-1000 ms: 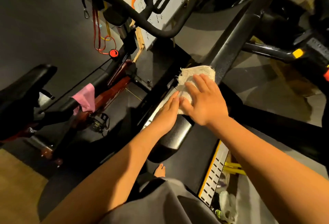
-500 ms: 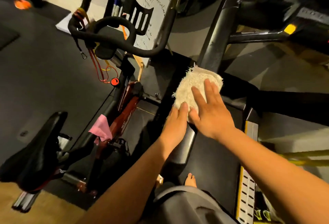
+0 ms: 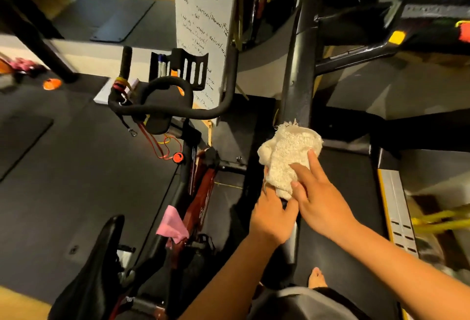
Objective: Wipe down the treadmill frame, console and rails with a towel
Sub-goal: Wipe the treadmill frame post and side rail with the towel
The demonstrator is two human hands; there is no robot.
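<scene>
the cream towel (image 3: 290,152) sits bunched on the left side rail of the treadmill (image 3: 269,141), right at the foot of the dark upright post (image 3: 297,78), a little toward 3 o'clock from the middle of the view. its frayed top edge touches the post at 12 o'clock.

the right hand (image 3: 320,200) comes in from 5 o'clock and lies flat on the towel, fingers (image 3: 311,160) straight and spread apart, thumb against the lower end of the cloth. the left hand (image 3: 272,215) sits just beside it at 7 o'clock from the towel, fingers curled under the cloth's lower edge and thumb across it, pinching that end; whether it also grasps the rail underneath cannot be told.

at 3 o'clock from the hands runs the black belt (image 3: 351,192), and beyond it the far side rail (image 3: 396,205), pale with a yellow edge. a black handrail (image 3: 356,57) branches off the post toward 2 o'clock, up to the console (image 3: 432,14), which is blurred. a bare foot (image 3: 316,277) stands on the belt at 6 o'clock.

at 9 o'clock from the towel stands an exercise bike with black handlebars (image 3: 165,108), a black saddle (image 3: 101,256) at 7 o'clock and a pink cloth (image 3: 171,223) draped on its frame. a handwritten whiteboard (image 3: 203,27) leans at 11 o'clock.
</scene>
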